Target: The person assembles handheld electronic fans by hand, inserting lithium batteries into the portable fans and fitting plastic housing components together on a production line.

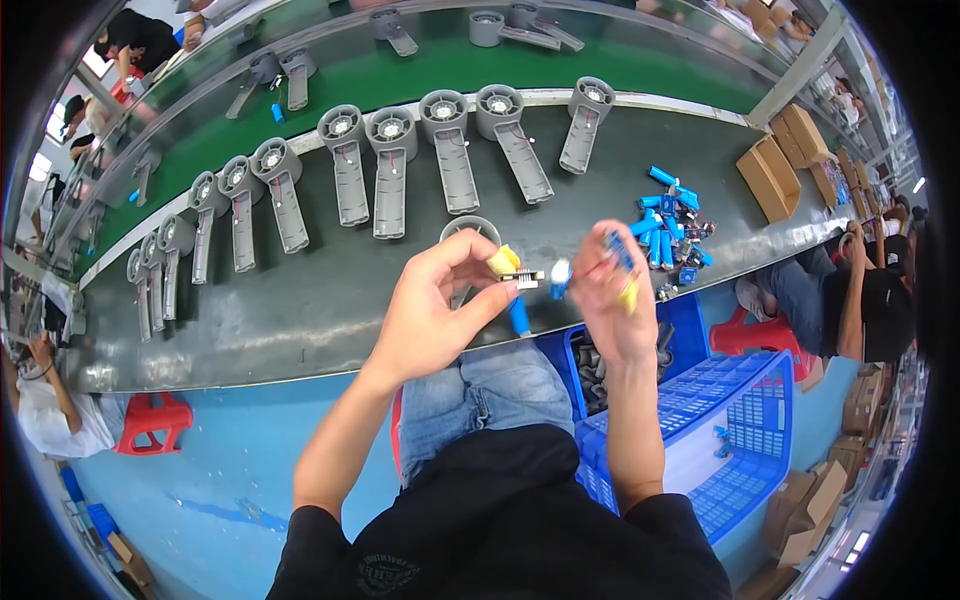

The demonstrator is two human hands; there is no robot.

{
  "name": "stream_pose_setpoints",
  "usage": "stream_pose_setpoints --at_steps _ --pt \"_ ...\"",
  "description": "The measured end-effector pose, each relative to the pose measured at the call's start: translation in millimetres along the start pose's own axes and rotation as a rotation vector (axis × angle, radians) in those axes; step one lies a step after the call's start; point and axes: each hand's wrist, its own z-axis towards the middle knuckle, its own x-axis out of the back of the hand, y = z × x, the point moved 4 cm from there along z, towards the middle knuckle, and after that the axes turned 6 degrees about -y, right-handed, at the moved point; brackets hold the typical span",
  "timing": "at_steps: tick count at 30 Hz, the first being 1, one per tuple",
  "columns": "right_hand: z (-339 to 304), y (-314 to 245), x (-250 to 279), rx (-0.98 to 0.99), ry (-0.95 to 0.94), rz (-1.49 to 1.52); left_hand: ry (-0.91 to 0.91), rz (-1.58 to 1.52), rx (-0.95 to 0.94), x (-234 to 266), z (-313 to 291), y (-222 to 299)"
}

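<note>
My left hand pinches a small circuit board between thumb and fingertips, over the near side of the bench. Something yellow shows at its index fingertip. Beneath the board a blue cylinder, like a battery cell, points down. My right hand is raised beside it, smeared by motion, with a blurred blue part at its fingers. A white-and-blue piece shows between the hands, too blurred to name. Behind my left hand lies a grey housing with a round head, partly hidden.
Grey round-headed housings with long handles stand in a row across the dark bench. Blue cells with small boards are heaped at right, near an open cardboard box. Blue crates stand by my right leg. Other people sit either side.
</note>
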Motion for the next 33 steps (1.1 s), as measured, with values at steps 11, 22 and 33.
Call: stream_pose_setpoints --at_steps 11,22,33 --pt "-4.3 -25.0 27.1 0.319 0.497 -1.389 0.357 0.042 -0.117 53.9 -42.9 43.5" --pt "-28.0 74.1 -53.7 -0.095 0.039 -1.058 0.001 0.828 -0.067 43.8 -49.7 12.0" --pt "-36.2 57.8 -41.3 -0.038 0.126 -0.950 -0.112 1.009 -0.205 19.6 -28.5 9.7"
